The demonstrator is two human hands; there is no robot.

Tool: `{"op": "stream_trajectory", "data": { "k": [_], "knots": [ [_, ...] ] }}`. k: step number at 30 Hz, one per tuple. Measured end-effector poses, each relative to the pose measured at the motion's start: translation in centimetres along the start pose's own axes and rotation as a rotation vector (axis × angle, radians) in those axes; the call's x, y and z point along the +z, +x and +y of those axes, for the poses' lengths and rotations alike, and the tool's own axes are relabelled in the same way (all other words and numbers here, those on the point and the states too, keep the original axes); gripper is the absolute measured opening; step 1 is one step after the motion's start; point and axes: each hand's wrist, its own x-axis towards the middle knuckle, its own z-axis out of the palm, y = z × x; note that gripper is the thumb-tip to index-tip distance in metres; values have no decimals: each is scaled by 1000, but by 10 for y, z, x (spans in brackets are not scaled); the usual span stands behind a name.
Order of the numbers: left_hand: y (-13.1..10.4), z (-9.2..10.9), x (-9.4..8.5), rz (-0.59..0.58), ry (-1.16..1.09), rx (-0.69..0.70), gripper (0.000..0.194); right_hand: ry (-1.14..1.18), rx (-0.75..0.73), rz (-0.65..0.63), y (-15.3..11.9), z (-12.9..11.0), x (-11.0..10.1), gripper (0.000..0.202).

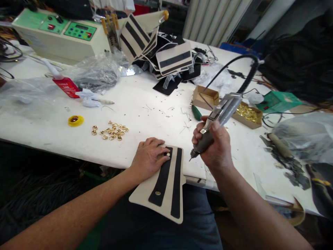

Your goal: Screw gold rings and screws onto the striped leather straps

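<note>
My left hand (151, 158) lies on a beige panel (173, 163) with two black strips, its fingers stretched out and apart. Its thumb and forefinger rest on one strip, close around a small gold fitting (168, 154). A second gold fitting (157, 193) sits near that strip's lower end. The panel's near part overhangs the table edge above my lap. Wrapped in my right hand (215, 146) is an electric screwdriver (221, 111), its bit pointing down to the left, apart from the panel. A cable runs from its top.
Loose gold metal pieces (114, 131) lie left of the panel, near a yellow tape roll (75, 121) and a red glue bottle (65, 85). Striped panels (174, 57) are piled behind. Cardboard boxes (206, 96), a green-handled tool (196, 113) and a control machine (65, 38) stand around.
</note>
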Motion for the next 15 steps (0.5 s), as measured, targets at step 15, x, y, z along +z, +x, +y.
{"op": "stream_trajectory", "data": {
  "k": [15],
  "knots": [
    [0, -4, 3, -3, -9, -7, 22, -87, -165, -87, -17, 31, 50, 42]
  ]
}}
